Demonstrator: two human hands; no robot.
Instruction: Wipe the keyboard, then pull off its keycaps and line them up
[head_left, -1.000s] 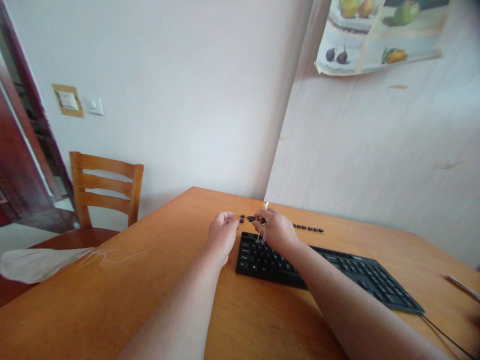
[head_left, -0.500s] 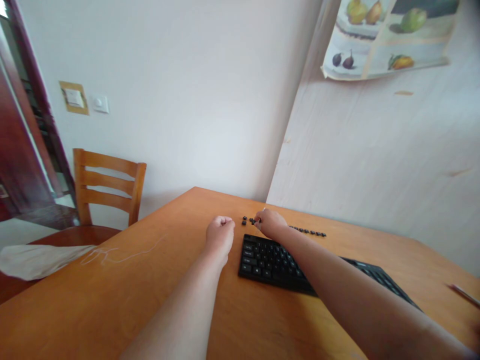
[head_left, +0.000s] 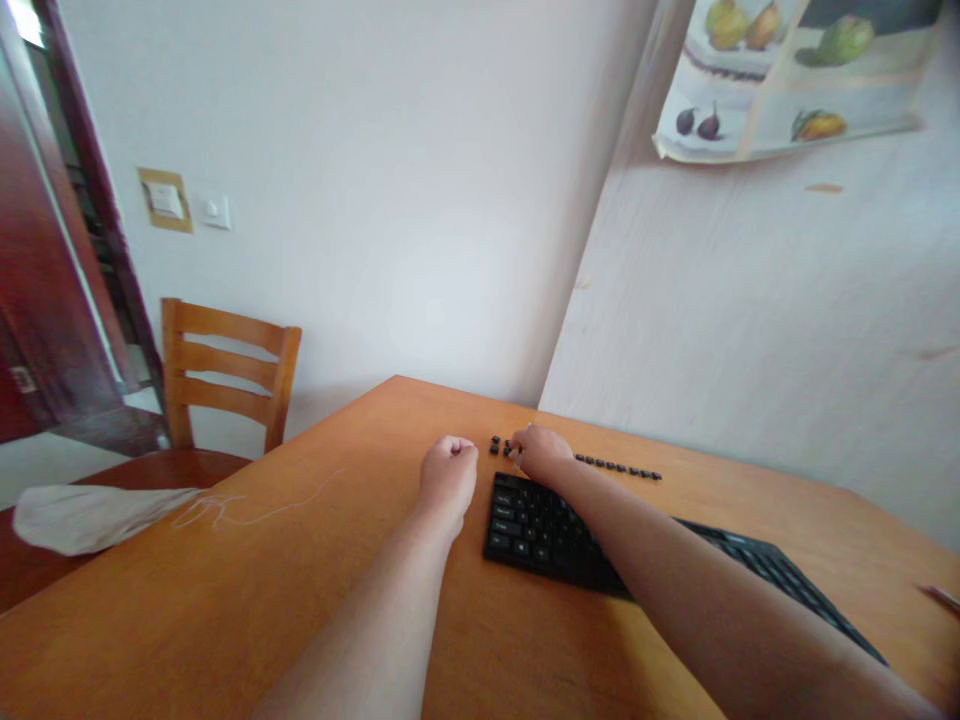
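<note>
My right hand (head_left: 543,452) reaches over the back edge of the black keyboard (head_left: 525,575), its fingers pinched together among loose black keycaps. Thin pale bits show at its fingertips, too small to name. Left of those fingers sit a few keycaps (head_left: 495,449), and a row of several more keycaps (head_left: 621,468) runs off to the right behind the keyboard. My left hand (head_left: 450,478) is curled closed just above the table, left of the keyboard's corner; whatever it may hold is hidden. My right forearm covers the middle of the keyboard.
The wooden table (head_left: 337,590) meets the wall at the back. A white cloth or bag (head_left: 97,520) and tangled pale thread (head_left: 232,512) lie at its left side, by a wooden chair (head_left: 225,365). A slim pen-like object (head_left: 943,598) lies at the far right.
The view has shifted slightly, so everything sits a little further right. Both hands keep nearly the same places, the right still pinched among the keycaps.
</note>
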